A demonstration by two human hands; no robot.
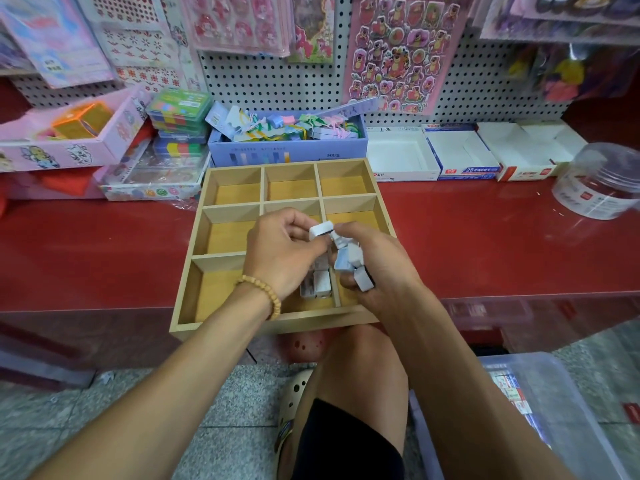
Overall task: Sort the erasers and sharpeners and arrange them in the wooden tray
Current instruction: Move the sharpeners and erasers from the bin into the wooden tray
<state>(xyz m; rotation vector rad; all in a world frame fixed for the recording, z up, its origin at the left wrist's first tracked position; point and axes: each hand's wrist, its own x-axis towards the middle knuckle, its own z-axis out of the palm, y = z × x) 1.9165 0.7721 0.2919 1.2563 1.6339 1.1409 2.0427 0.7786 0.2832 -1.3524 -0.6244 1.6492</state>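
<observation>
Both hands meet above the middle of the wooden tray (194,268). The left hand (280,258), a bead bracelet (266,292) on its wrist, pinches one small white block (321,229) between thumb and fingertips. The right hand (377,271) is curled around a clutch of similar white and pale blue blocks (348,259), one poking out between its lower fingers. Whether these are erasers or sharpeners cannot be told.

Below the hands, a few more white blocks (317,285) sit in the tray's near middle compartment, tight against its right divider. The tray's other visible compartments show bare wood floors.

The tray rests on the red desk (485,244), its near edge overhanging the desk's front lip above the person's knee. Bare red surface runs well out to both sides of the tray. At the back, the tray's far wall sits just beside a lavender box (287,148) of clips; white cardboard boxes (460,152) line up to the right, and a clear round tub (601,181) lies on its side near the right edge. Pink boxes (69,140) crowd the back left.
</observation>
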